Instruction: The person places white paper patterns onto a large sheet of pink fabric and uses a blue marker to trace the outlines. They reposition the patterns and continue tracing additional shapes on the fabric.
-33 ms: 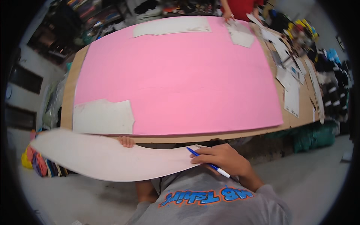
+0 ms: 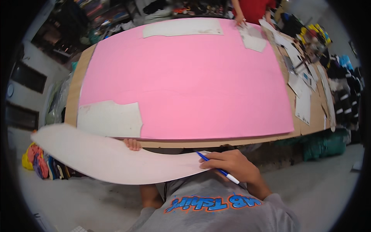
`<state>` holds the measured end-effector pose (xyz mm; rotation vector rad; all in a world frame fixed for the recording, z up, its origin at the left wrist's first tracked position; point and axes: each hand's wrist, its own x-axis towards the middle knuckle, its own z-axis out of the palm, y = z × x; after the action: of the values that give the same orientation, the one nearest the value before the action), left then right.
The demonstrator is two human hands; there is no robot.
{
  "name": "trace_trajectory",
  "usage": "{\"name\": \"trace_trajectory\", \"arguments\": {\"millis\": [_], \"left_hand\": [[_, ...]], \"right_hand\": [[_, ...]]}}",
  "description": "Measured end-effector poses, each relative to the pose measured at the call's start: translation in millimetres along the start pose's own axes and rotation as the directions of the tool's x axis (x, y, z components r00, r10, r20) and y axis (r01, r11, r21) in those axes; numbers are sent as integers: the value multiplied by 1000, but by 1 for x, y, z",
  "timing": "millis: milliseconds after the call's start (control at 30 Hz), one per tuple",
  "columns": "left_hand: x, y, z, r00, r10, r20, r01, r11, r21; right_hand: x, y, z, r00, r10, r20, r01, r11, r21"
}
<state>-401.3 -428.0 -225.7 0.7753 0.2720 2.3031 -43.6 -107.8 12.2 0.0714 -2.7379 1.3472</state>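
A long, curved off-white pattern piece (image 2: 104, 160), stiff like card, is held across the front of my body, below the table's near edge. My left hand (image 2: 132, 144) grips it from underneath, with only the fingertips curled over its upper edge; the rest of that hand is hidden behind the piece. At the narrow right end, my right hand (image 2: 230, 164) pinches the piece. A blue pen with a white end (image 2: 228, 176) also sits in that hand, slanting between the fingers. Pink fabric (image 2: 185, 85) lies spread over the table, with a pale pattern piece (image 2: 112, 120) on its near left corner.
Another pale piece (image 2: 183, 28) lies along the fabric's far edge. At the far right corner, a person in red (image 2: 255, 9) touches a smaller piece (image 2: 254, 38). Paper pieces and tools (image 2: 303, 83) cover the brown table's right end (image 2: 315, 120). Green bundles (image 2: 324, 145) stand below it.
The pattern piece's wide left end has risen slightly. Both hands appear a little further right, as does the table in the shifted view. Their grips look the same.
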Motion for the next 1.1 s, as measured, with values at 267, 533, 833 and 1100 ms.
{"name": "trace_trajectory", "arguments": {"millis": [267, 533, 833, 1100], "left_hand": [[-1, 23, -40, 930, -13, -368, -3, 999, -43], [43, -24, -9, 596, 110, -795, 26, 987, 156], [51, -18, 20, 466, 204, -861, 189, 928, 322], [101, 20, 1, 359, 340, -869, 33, 926, 376]], "right_hand": [[51, -21, 25, 963, 175, -204, -157, 982, 102], [76, -23, 14, 918, 264, -297, -257, 964, 64], [104, -21, 16, 918, 234, -321, -254, 967, -23], [114, -11, 17, 757, 359, -546, -340, 930, 140]]}}
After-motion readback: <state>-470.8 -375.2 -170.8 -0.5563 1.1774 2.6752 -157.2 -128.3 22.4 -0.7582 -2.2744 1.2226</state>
